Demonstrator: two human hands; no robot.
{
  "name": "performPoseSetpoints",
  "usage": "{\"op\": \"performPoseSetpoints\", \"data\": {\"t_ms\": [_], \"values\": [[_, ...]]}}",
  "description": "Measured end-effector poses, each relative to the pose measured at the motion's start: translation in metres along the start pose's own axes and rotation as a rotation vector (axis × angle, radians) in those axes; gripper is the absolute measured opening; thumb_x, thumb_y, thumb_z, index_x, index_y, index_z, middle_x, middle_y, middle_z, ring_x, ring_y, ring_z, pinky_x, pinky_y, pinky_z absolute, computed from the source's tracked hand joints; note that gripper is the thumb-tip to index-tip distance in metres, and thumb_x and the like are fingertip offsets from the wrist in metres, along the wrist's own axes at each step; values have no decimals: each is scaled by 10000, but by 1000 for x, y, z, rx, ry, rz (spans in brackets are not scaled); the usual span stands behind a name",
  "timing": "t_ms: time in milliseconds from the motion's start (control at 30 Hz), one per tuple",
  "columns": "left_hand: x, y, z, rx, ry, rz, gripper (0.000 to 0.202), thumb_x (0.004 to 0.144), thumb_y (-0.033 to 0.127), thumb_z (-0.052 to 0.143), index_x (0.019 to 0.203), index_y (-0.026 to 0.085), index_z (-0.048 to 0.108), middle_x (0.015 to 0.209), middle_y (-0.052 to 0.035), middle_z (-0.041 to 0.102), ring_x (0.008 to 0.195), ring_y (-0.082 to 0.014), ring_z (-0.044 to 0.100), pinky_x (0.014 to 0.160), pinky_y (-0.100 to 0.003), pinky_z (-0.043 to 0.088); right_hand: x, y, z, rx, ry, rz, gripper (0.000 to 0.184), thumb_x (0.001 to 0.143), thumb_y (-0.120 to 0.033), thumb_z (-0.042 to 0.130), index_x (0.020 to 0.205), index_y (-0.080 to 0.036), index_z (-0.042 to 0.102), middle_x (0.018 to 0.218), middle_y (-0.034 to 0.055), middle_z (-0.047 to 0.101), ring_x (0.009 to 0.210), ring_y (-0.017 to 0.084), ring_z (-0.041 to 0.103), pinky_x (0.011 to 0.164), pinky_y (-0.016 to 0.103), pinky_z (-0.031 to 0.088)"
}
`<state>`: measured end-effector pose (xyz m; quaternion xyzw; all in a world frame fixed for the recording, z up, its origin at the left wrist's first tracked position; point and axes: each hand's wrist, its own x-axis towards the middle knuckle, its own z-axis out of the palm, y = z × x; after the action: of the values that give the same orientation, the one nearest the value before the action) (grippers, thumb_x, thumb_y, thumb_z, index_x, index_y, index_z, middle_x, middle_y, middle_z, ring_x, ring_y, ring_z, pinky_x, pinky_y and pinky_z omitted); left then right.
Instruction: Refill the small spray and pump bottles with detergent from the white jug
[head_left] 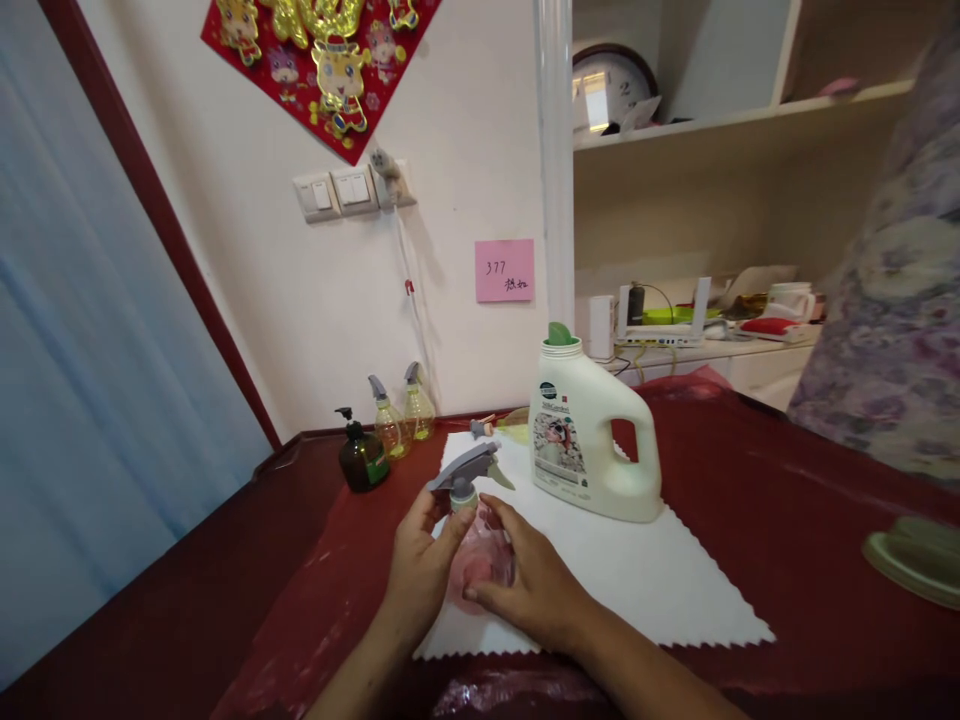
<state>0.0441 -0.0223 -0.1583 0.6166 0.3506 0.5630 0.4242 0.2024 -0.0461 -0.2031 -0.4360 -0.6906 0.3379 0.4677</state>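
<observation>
Lighting: soft, even, moderately bright. Glare: window reflection on clock (600,95). Shadows: faint, beside cable (409,290). Distortion: wide-angle bending at edges. Blur: patterned sleeve (892,300), right.

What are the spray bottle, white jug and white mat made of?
The spray bottle looks like translucent pink plastic with a see-through body; its grey trigger is opaque matte plastic. The white jug is opaque plastic with a slight sheen and a moulded handle. The mat is matte and zigzag-edged: cloth or paper, can't tell.
</observation>
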Motion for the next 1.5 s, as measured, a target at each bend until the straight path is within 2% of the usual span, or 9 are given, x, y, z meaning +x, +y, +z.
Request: {"op": "performPoseSetpoints", "data": {"t_ms": [267,467,700,800,900,967,1233,1433,1500], "values": [[0,4,2,-10,-2,-10,344,845,352,757,1150,208,691,1211,-96,724,1121,-270,658,1002,-385,476,0,3,0,-15,-16,-1,956,680,-261,811,1517,-232,350,1541,127,463,1405,291,448,1176,510,339],[-1,11,3,11,25,-14,322,819,383,767,1078,196,722,1084,-82,745,1043,-273,669,934,-374,498,-2,0,-2,-8,-29,29,963,694,-298,817,1528,-235,341,1543,132,460,1388,304,466,1164,533,347],[-1,8,3,4,24,-14,273,826,369,763,1039,204,718,999,-51,736,1002,-250,665,905,-348,495,-2,0,-5,23,-45,24,980,690,-337,839,1529,-229,344,1560,143,437,1416,317,428,1171,551,317],[-1,6,4,6,5,3,244,851,350,746,1046,207,712,1066,-62,742,1017,-239,661,925,-345,484,-3,2,-5,74,-41,16,863,782,-410,770,1516,-219,358,1545,143,453,1411,299,435,1171,533,320],[-1,5,4,-12,-3,27,270,864,327,739,1107,214,704,1125,-73,738,1050,-243,660,957,-361,477,-3,4,-5,132,-32,36,696,929,-523,582,1510,-219,351,1508,143,489,1394,265,459,1143,498,367],[-1,4,3,-20,9,36,294,860,317,743,1132,212,701,1131,-80,738,1053,-249,661,965,-374,476,-3,5,-5,163,-22,65,657,967,-580,497,1502,-225,356,1471,145,521,1377,260,478,1135,497,375],[7,0,-3,-74,116,25,264,838,318,745,1062,190,692,1092,-85,745,1007,-238,676,918,-361,490,-2,11,-5,227,16,156,665,955,-709,408,1454,-269,411,1421,110,578,1345,270,523,1147,491,363],[7,1,-3,-92,123,34,241,844,316,733,1038,181,687,1067,-90,747,994,-233,678,909,-358,492,-2,13,-3,224,14,162,668,957,-698,410,1449,-245,405,1428,133,562,1349,272,514,1151,494,353],[5,0,-3,-79,113,39,241,856,304,726,1061,182,688,1089,-93,741,1014,-235,667,930,-364,483,-3,13,-2,213,3,151,683,941,-677,468,1456,-236,390,1430,145,552,1347,275,514,1130,486,381]]}}
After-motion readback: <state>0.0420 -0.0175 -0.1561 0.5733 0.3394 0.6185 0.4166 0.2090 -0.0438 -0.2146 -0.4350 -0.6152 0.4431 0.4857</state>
